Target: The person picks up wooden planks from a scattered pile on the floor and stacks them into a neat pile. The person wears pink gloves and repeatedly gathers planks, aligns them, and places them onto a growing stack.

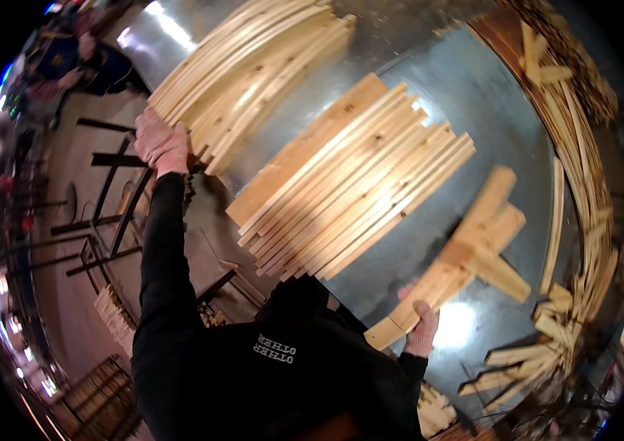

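My left hand, in a pinkish knit glove, reaches far out and is closed at the near end of a stack of long pale wooden boards. How far its fingers wrap round the board ends is hard to make out. At the lower right my right hand, also gloved, grips a few short wooden boards; one piece sticks out crosswise from them. Between my hands a second group of boards lies side by side on the metal table, their ends uneven.
Loose wood strips pile up along the table's right side, with shorter offcuts at the lower right. Dark metal racks stand on the floor at left. Another person is at the upper left.
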`<state>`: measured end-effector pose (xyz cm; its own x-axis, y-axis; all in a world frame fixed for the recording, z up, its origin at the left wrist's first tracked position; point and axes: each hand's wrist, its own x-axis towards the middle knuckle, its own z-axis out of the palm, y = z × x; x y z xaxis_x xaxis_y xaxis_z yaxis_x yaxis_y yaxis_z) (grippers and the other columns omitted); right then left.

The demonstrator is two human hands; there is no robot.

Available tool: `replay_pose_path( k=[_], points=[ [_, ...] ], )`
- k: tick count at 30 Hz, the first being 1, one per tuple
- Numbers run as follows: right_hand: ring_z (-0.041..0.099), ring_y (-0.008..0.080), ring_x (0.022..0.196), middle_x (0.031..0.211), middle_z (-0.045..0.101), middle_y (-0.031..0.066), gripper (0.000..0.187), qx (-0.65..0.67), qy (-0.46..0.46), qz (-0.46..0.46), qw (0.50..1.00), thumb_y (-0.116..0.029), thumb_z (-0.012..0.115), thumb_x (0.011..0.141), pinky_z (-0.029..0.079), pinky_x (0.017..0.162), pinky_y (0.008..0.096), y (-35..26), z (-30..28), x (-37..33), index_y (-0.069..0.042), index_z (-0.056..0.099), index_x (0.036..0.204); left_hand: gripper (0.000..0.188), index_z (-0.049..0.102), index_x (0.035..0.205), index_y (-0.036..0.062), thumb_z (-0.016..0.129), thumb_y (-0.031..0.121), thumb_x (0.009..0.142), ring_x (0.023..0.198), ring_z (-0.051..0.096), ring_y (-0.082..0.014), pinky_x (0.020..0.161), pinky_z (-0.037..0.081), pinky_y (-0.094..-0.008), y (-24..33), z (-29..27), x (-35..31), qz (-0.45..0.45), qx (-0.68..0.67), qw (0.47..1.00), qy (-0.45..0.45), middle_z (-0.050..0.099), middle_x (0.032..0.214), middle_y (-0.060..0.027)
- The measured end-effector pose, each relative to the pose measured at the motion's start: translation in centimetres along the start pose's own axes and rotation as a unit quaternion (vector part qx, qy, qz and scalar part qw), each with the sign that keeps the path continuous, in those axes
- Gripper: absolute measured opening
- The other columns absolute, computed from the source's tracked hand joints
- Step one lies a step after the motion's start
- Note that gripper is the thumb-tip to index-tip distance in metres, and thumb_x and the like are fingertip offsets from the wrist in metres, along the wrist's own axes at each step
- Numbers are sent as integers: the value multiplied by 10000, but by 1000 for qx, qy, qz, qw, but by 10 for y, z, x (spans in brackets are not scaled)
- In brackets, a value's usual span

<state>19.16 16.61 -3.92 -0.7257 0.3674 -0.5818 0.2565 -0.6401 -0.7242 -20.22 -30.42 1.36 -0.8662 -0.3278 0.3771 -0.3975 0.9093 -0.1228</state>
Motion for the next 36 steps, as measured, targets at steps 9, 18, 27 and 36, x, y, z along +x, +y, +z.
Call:
replay_pose_path(
  k=[9,18,27,36],
  points=[
    [665,352,1118,1232,649,221,736,163,-130,64,976,-375,779,866,585,925,446,28,-4,14,57,485,1384,444,543,1371,32,630,257,997,1271,537,-259,981,523,-362,142,-80,-284,-43,-777,175,-603,497,1436,-127],
    [702,275,972,1103,710,145,600,-393,32,-32,919,-492,451,1045,574,796,365,1,-65,39,-16,489,1407,237,685,1078,-10,622,178,948,732,616,-124,647,531,-285,225,-93,-361,222,-498,521,-657,671,878,-56],
    [544,360,1302,1414,550,262,778,-725,37,-244,643,-443,688,867,392,1135,429,-119,-56,92,-58,441,1496,678,466,1420,40,736,377,897,1144,645,-307,970,496,-396,207,-76,-424,158,-384,689,-594,678,1192,-195],
    [646,387,1120,1200,694,173,637,-748,58,-68,658,-490,688,870,511,944,452,-191,-128,158,-125,547,1374,691,382,1496,134,641,398,913,1151,620,-400,945,497,-502,187,-116,-409,199,-261,832,-448,614,1317,-215]
  ],
)
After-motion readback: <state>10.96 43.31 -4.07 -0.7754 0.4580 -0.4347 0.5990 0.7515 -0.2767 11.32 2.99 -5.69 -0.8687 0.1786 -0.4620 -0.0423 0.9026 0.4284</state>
